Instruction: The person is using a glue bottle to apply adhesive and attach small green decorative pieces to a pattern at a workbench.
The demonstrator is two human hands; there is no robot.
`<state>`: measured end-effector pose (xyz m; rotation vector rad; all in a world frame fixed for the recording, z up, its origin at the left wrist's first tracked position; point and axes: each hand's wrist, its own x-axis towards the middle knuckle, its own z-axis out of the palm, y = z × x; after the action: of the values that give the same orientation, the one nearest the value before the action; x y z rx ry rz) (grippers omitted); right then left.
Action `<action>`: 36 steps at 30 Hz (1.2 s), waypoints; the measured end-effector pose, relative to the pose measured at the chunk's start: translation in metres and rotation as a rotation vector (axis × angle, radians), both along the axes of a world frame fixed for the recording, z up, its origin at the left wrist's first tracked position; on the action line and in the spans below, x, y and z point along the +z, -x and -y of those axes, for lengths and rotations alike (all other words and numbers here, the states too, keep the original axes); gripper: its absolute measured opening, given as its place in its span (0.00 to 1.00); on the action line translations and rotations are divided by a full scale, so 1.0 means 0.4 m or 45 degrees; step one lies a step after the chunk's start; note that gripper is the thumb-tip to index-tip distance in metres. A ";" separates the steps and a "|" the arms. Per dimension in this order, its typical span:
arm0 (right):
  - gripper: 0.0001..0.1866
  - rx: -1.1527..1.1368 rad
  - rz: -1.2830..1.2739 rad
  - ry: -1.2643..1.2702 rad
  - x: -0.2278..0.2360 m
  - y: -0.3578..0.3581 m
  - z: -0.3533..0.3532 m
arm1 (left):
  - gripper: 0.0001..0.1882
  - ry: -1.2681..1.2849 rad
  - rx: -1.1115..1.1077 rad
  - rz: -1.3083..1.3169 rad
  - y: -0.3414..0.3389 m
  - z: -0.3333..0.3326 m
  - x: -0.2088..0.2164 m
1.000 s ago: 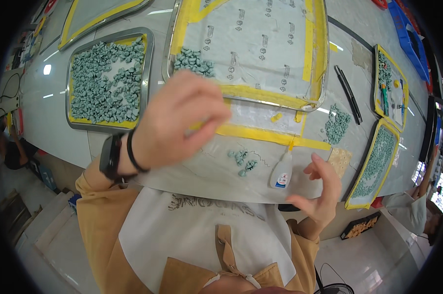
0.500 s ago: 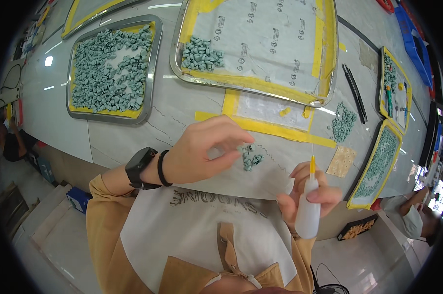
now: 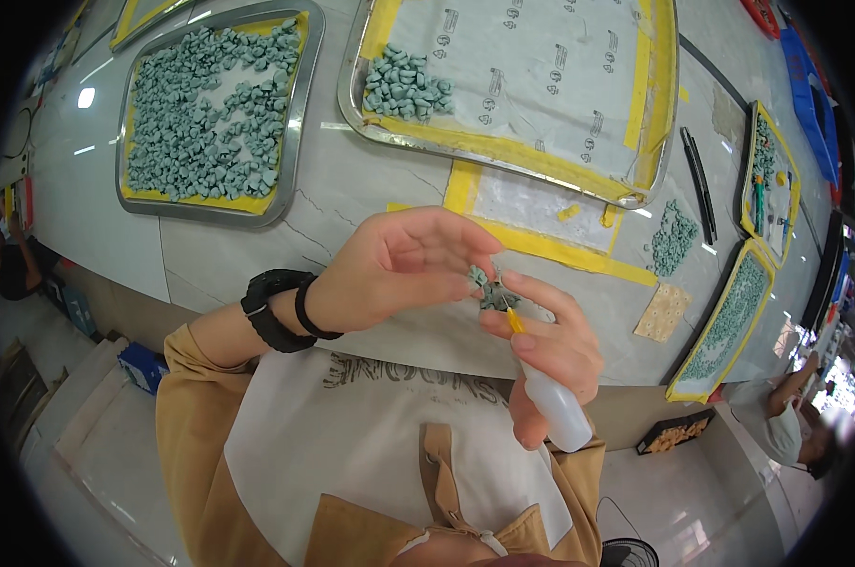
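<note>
My left hand (image 3: 394, 269) is over the table with thumb and fingers closed around a small grey-green piece (image 3: 477, 276); the fingertips partly cover it. In my right hand (image 3: 564, 345) is a white squeeze bottle (image 3: 558, 411), tilted, its yellow-based needle tip (image 3: 514, 321) pointing up and left towards that piece. Whether the needle touches it I cannot tell. Just below the fingertips, several loose grey-green pieces (image 3: 499, 300) lie on the table, partly hidden by my right fingers.
A metal-rimmed tray (image 3: 300, 123) of similar pieces stands at the far left. Ahead is a larger paper-lined tray (image 3: 503, 146) with a cluster in one corner. To the right lie black tweezers (image 3: 699, 184), a small pile (image 3: 673, 236), a patterned square (image 3: 663, 313) and yellow-edged trays (image 3: 763, 274).
My right hand has moved left and up with the bottle, tilting its needle from upright towards the piece in my left hand. My left hand has turned slightly, its fingers raised.
</note>
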<state>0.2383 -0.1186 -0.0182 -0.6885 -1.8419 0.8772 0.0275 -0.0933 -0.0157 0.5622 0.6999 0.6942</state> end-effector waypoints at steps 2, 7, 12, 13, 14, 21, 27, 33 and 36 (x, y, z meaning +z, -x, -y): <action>0.39 0.022 0.016 0.048 -0.001 -0.007 0.002 | 0.15 -0.161 0.005 0.010 0.004 0.003 -0.010; 0.36 0.030 -0.027 0.065 -0.005 -0.008 -0.001 | 0.15 -0.247 0.019 -0.062 -0.004 0.008 -0.013; 0.31 0.004 -0.010 0.102 -0.001 -0.007 -0.002 | 0.15 -0.196 -0.019 -0.139 -0.003 0.013 -0.013; 0.29 -0.001 -0.016 0.108 -0.001 -0.006 -0.002 | 0.15 -0.212 -0.008 -0.139 -0.006 0.015 -0.013; 0.28 -0.008 -0.021 0.113 -0.001 -0.006 -0.003 | 0.15 -0.227 0.002 -0.140 -0.007 0.015 -0.013; 0.24 -0.004 -0.010 0.131 0.005 0.000 -0.007 | 0.14 -0.133 -0.018 -0.083 -0.003 0.010 -0.006; 0.22 0.013 0.046 0.147 0.008 0.000 -0.012 | 0.14 -0.114 -0.012 -0.060 -0.002 0.009 -0.009; 0.22 0.022 -0.049 0.157 0.002 -0.005 -0.009 | 0.13 -0.089 0.006 -0.044 -0.007 0.010 -0.008; 0.22 0.015 -0.073 0.168 0.002 -0.005 -0.009 | 0.13 -0.091 -0.003 -0.051 -0.008 0.010 -0.007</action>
<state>0.2404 -0.1148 -0.0173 -0.7275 -1.7504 1.0230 0.0306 -0.0972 -0.0186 0.6437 0.7134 0.7092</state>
